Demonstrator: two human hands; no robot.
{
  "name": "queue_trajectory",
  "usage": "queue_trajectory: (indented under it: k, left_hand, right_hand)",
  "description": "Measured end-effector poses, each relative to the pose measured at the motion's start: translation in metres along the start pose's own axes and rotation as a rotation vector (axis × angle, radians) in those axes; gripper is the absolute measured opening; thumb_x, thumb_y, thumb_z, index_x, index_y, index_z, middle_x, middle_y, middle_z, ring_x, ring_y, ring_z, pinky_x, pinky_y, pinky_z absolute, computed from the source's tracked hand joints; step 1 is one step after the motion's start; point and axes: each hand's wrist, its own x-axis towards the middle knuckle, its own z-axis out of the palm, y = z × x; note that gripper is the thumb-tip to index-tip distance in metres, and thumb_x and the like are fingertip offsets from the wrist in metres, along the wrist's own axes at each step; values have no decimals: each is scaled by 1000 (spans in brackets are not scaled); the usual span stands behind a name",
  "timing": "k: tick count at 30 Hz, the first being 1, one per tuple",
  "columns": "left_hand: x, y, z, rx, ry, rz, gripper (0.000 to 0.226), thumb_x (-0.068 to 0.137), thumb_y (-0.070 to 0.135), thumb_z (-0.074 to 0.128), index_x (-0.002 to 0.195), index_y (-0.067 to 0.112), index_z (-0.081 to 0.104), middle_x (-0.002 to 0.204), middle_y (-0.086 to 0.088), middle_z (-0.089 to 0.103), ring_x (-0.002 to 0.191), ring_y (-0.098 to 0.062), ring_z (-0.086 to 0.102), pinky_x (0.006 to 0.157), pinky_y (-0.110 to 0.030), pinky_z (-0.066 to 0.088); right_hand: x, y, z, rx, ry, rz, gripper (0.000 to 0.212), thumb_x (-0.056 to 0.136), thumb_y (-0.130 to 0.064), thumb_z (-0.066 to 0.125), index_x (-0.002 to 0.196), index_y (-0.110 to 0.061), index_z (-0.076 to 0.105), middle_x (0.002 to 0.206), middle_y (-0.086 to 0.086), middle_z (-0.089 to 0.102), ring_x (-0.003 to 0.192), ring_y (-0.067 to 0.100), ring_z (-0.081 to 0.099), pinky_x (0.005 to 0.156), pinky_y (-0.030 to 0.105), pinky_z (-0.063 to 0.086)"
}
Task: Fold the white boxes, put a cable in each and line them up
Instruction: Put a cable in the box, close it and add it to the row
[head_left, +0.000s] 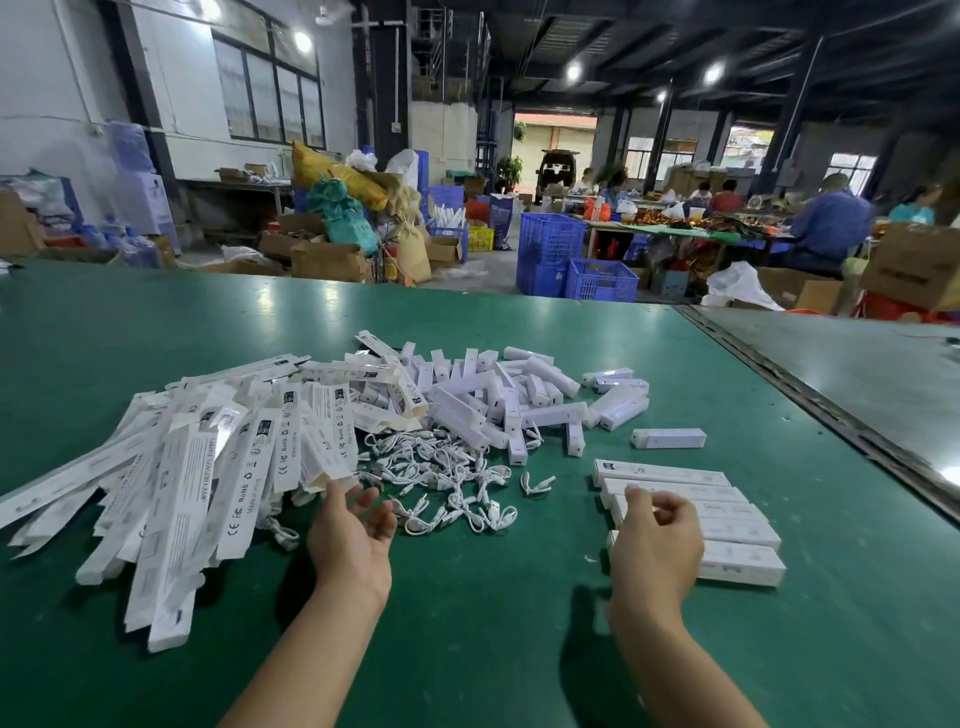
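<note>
A big heap of flat, unfolded white boxes (208, 467) lies on the left of the green table (467, 649). Behind it is a pile of small white blocks (498, 395), and in the middle a tangle of short white cables (447, 478). On the right, several folded boxes (727, 525) lie side by side in a row. My left hand (353, 535) is open, palm up, its fingertips at the near edge of the flat-box heap and holding nothing. My right hand (657, 540) hovers over the left ends of the lined-up boxes, fingers loosely curled, nothing in it.
One folded box (669, 437) lies alone beyond the row. A metal seam (810, 395) divides this table from a grey one on the right. Past the far edge stand blue crates (550, 249), cardboard boxes and sacks; people sit at tables far right.
</note>
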Motion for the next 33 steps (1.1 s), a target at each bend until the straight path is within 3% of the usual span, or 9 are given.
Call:
queue_trajectory:
  k: [1, 3, 5, 12, 17, 23, 28, 31, 33]
  left_hand:
    - [0, 0, 0, 9, -2, 3, 14, 101, 23, 53, 91, 13, 55, 80, -1, 56, 63, -14, 52, 60, -24, 43]
    - [-2, 0, 1, 27, -5, 11, 12, 100, 19, 54, 90, 13, 56, 78, -1, 56, 61, -13, 52, 59, -23, 43]
    - [-4, -1, 1, 42, -3, 17, 13, 100, 18, 54, 89, 13, 56, 78, -1, 56, 61, -13, 52, 58, -23, 43]
    - [-7, -3, 1, 73, 9, 17, 13, 97, 7, 57, 84, 11, 58, 78, -4, 60, 63, -14, 53, 58, -23, 44]
    - [-9, -7, 1, 157, -37, 76, 9, 94, 1, 59, 100, 7, 61, 80, -7, 64, 62, -12, 54, 58, -23, 44]
    - [-12, -12, 2, 276, -113, 170, 17, 92, 2, 60, 106, 12, 59, 80, -8, 66, 57, -11, 55, 51, -21, 45]
    - [-19, -20, 2, 399, -245, 231, 20, 91, 1, 60, 108, 12, 62, 80, -11, 70, 53, -13, 57, 53, -26, 44]
    - [-25, -25, 3, 485, -345, 263, 24, 90, -1, 61, 104, 18, 63, 74, -7, 71, 50, -12, 58, 50, -24, 49]
    - [-30, -29, 3, 548, -437, 287, 23, 91, -2, 61, 104, 16, 63, 75, -7, 72, 53, -11, 60, 51, -23, 51]
  right_hand:
    - [5, -1, -1, -79, 46, -25, 9, 88, -25, 59, 90, -21, 52, 106, 6, 54, 89, 27, 53, 76, 44, 48]
    - [14, 1, -4, -216, 95, -17, 22, 86, -21, 59, 105, -23, 49, 132, 10, 41, 120, 30, 40, 100, 52, 36]
    - [19, 1, -5, -268, 98, 14, 31, 86, -20, 59, 114, -22, 47, 139, 10, 33, 131, 28, 30, 106, 53, 26]
    - [27, 5, -6, -275, 83, -4, 36, 85, -20, 59, 118, -22, 46, 140, 9, 35, 131, 27, 33, 109, 53, 24]
    - [28, 11, -5, -155, 11, -87, 32, 85, -15, 57, 113, -23, 43, 139, 9, 32, 121, 26, 40, 95, 44, 41]
    - [21, 10, -2, -257, 36, -197, 36, 86, -15, 61, 118, -20, 46, 138, 9, 36, 128, 27, 33, 104, 52, 27]
    - [5, 20, 6, -128, -283, -339, 23, 90, -11, 62, 104, -24, 50, 110, 4, 57, 99, 26, 57, 84, 47, 51]
    - [-6, 24, 9, -141, -542, -390, 20, 91, -13, 64, 97, -29, 53, 95, 0, 63, 82, 9, 63, 70, 20, 52]
    - [-12, 27, 13, -137, -698, -364, 17, 92, -16, 63, 101, -28, 56, 93, 0, 65, 76, 10, 66, 73, 29, 55]
